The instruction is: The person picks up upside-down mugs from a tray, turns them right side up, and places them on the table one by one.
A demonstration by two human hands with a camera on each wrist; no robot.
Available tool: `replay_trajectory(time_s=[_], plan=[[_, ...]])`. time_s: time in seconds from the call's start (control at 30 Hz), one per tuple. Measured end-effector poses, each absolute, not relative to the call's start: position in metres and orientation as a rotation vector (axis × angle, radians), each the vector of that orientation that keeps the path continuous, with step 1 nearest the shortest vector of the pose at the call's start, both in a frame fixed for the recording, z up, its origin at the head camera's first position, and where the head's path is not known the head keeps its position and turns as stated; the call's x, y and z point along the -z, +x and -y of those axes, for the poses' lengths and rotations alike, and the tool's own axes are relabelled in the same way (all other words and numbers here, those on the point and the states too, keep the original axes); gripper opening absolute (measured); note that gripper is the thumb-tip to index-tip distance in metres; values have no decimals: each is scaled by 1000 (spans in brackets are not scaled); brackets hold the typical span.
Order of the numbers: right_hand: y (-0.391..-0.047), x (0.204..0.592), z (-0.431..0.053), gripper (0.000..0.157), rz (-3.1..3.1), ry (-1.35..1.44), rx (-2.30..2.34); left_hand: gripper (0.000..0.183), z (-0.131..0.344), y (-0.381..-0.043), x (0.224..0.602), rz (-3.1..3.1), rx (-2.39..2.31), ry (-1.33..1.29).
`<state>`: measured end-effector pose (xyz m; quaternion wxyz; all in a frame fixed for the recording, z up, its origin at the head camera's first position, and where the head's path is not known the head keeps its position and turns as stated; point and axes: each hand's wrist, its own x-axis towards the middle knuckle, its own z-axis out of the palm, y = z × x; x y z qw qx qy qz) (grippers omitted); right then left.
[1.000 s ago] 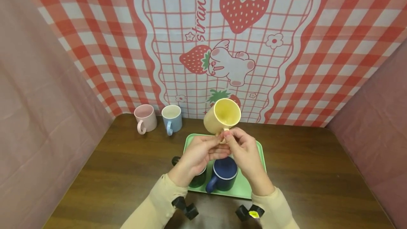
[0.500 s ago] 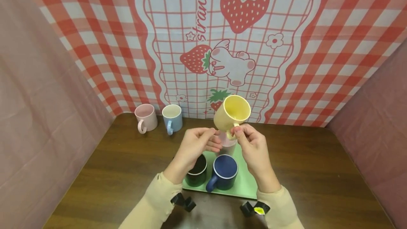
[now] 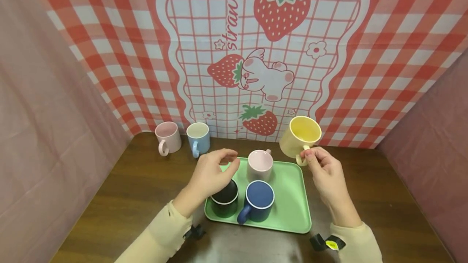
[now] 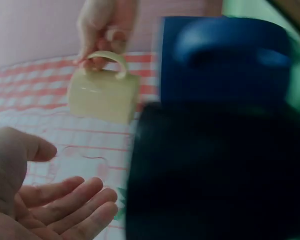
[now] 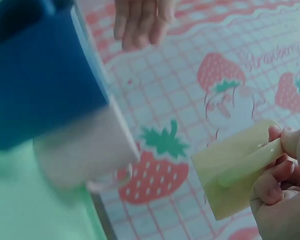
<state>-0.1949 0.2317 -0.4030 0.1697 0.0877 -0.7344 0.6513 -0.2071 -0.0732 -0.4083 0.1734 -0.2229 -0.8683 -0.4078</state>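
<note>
My right hand [image 3: 329, 177] pinches the handle of a yellow mug [image 3: 292, 141], held tilted beyond the tray's back right corner. In the right wrist view the thumb and fingers grip that handle on the yellow mug [image 5: 235, 160]. My left hand [image 3: 208, 171] hovers above a black mug [image 3: 224, 208], fingers loosely bent and holding nothing. The left wrist view shows the left hand [image 4: 55, 200] with its palm free and fingers extended. On a green tray [image 3: 292, 210] stand the black mug, a dark blue mug [image 3: 261, 204] and a pale pink mug [image 3: 259, 169] behind it.
A pink mug [image 3: 169, 139] and a light blue mug [image 3: 199, 139] stand at the back left of the brown wooden table [image 3: 120, 206]. A strawberry-print checked cloth [image 3: 190, 52] hangs behind, with pink curtains at both sides.
The right hand has carried the yellow mug rightward, away from above the tray. The left hand has let go and drawn back left, uncovering the pale pink mug.
</note>
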Motion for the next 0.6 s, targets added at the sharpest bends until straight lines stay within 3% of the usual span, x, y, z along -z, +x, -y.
replay_trajectory(time_s=[0.17,0.6], plan=[[-199,408,-255,27,2199,270,-1726,37,89,-203,427,2506,901,-773],[-213,426,-295,27,2113,249,-1891,74,108,-190,454,2666,801,-982]])
